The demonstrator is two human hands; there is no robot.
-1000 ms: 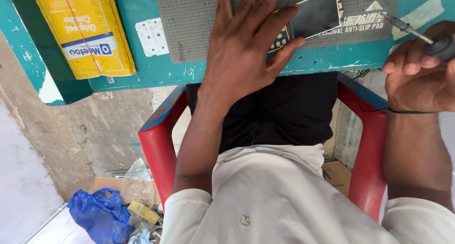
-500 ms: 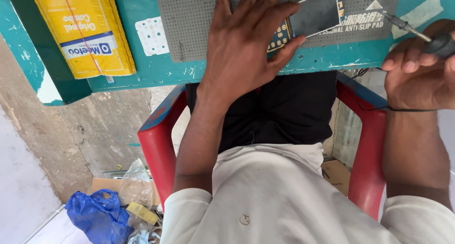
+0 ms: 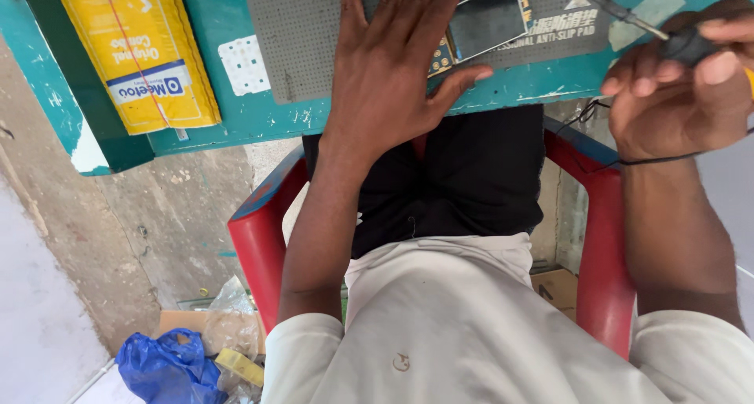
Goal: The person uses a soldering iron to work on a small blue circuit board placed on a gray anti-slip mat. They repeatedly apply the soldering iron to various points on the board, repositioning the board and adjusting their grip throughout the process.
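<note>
My left hand (image 3: 397,74) lies flat with fingers spread on a grey anti-slip pad (image 3: 298,35), pressing down on a small phone circuit board with a dark screen (image 3: 487,19). My right hand (image 3: 679,82) is closed around a dark-handled screwdriver (image 3: 683,43). Its thin metal tip (image 3: 624,13) points left over the pad, just right of the board and not touching it. A thin black cord runs around my right wrist.
The pad lies on a teal table (image 3: 236,113). A yellow box (image 3: 137,51) rests at its left, with a small white perforated card (image 3: 245,65) beside it. I sit in a red plastic chair (image 3: 263,239). A blue bag (image 3: 169,369) and scraps lie on the floor.
The view has shifted slightly. My right hand with the screwdriver has risen a little. My left hand stays pressed on the board.
</note>
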